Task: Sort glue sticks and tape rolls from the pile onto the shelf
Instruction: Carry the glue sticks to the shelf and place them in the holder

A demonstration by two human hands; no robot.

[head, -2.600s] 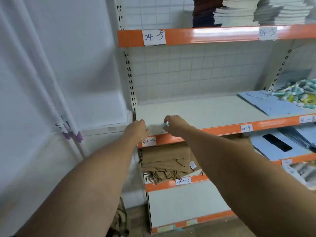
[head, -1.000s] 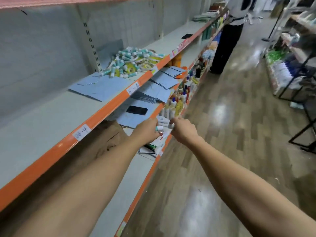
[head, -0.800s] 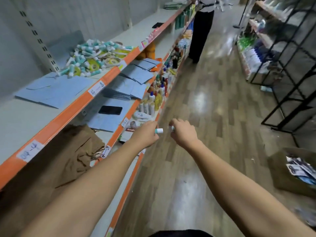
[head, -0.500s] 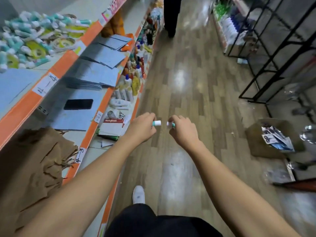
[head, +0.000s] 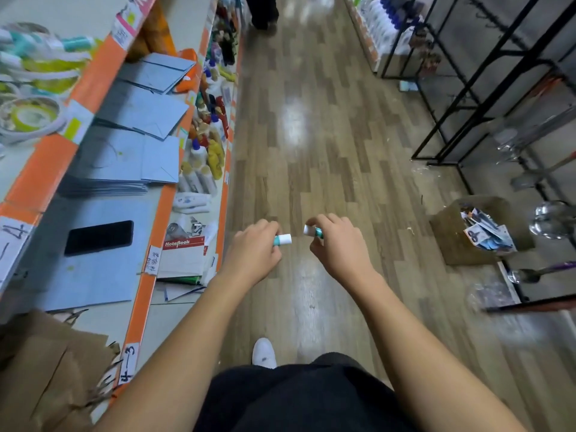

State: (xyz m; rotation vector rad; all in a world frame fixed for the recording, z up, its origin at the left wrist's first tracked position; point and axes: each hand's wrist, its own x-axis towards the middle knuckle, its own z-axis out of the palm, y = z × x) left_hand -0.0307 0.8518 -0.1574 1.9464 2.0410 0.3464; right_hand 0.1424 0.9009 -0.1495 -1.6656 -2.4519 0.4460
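1. Since half a second ago, the two hands have drawn apart: the white tips of the two glue sticks, then nearly touching, now have a clear gap between them, and the view has tipped further down toward the floor [head: 327,135].
2. The left hand [head: 254,251] is closed around a glue stick [head: 283,239], whose teal body and white end poke out to the right of the fist.
3. The right hand [head: 338,244] is clamped on a second stick [head: 311,231], its white end pointing left toward the other.
4. Both hands are held out over the aisle floor, away from the shelf [head: 46,163] on the left.
5. The pile [head: 34,73] of teal sticks and yellow tape rolls lies on the upper orange-edged board at far left, partly cut off by the frame and blurred, so single items are hard to pick out.
6. Blue folders [head: 137,113] cover the board below it, with a black phone [head: 99,237] lying on one.
7. A red-and-white notebook [head: 182,257] sits on a lower level, near rows of bottles [head: 205,163].
8. A brown box [head: 477,232] of papers stands on the floor to the right, beside a black rack [head: 477,88].
9. One white shoe [head: 263,352] shows below the arms.
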